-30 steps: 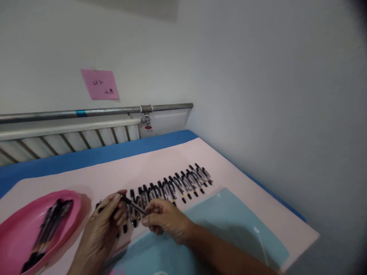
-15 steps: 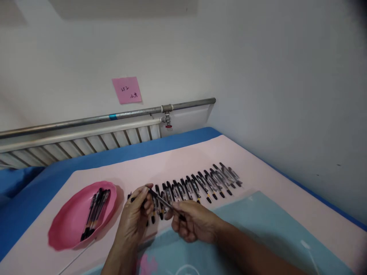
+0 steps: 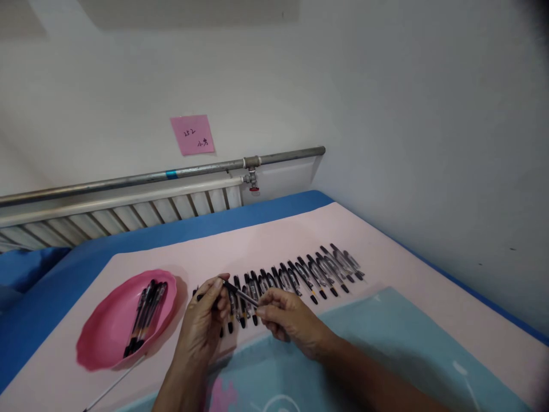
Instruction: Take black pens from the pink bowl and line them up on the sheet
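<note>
Between my two hands a slim pen [image 3: 244, 295] with a dark end and clear barrel is held at a slant. My left hand [image 3: 206, 309] pinches its dark upper end, and another dark piece shows in that palm, too hidden to name. My right hand [image 3: 287, 317] has its fingers closed around the pen's lower part. Behind and beside the hands, a long row of pens [image 3: 315, 272] with black ends lies side by side on the pink sheet [image 3: 171, 254]. Several more pens [image 3: 144, 317] rest in a pink scalloped dish [image 3: 100, 323] to the left.
A light blue cloth [image 3: 386, 337] covers the near part of the pink sheet. A thin white stick [image 3: 115, 382] lies by the dish. At the back are a radiator [image 3: 128, 216], a metal pipe [image 3: 193, 171] and a pink note [image 3: 192, 134] on the wall.
My right hand has shifted up along the pen, and the pen's dark lower end is now hidden by the fingers. My left hand keeps its hold.
</note>
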Available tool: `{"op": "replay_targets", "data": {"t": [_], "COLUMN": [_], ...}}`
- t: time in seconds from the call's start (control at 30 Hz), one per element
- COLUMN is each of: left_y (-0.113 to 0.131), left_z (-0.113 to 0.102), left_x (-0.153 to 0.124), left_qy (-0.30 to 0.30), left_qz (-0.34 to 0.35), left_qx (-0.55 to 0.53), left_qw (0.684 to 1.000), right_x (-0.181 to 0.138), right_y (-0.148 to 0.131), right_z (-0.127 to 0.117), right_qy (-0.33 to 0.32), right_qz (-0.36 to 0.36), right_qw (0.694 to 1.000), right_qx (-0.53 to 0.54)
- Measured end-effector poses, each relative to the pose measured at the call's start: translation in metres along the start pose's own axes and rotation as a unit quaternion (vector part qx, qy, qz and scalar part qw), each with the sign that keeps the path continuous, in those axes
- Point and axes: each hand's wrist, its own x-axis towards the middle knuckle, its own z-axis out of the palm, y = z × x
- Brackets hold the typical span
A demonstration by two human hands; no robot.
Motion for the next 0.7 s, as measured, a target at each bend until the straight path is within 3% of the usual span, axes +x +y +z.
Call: {"op": "replay_targets", "data": {"t": [0.07, 0.2, 0.4, 0.57, 0.7], "left_y": [0.0, 0.0, 0.01, 0.017, 0.015], "left_z": [0.0, 0.0, -0.006, -0.011, -0.009], "left_x": [0.0, 0.0, 0.007, 0.01, 0.007], "left_qy": [0.001, 0.002, 0.043, 0.049, 0.056], "left_qz": [-0.003, -0.009, 0.025, 0.023, 0.019], "left_qx": [0.0, 0.006, -0.053, -0.087, -0.054], "left_qw": [1.0, 1.0, 0.997, 0.995, 0.997], "right_x": [0.0, -0.001, 0.0, 0.0, -0.003], "right_y": [0.0, -0.002, 0.0, 0.001, -0.003], "right_z": [0.0, 0.0, -0.005, -0.017, -0.022], "right_qy": [-0.011, -0.061, 0.034, 0.033, 0.055], "right_qz": [0.006, 0.101, -0.006, -0.052, -0.061], "right_qw": [1.0, 0.993, 0.997, 0.994, 0.991], "right_qx": [0.016, 0.029, -0.074, -0.093, -0.104]}}
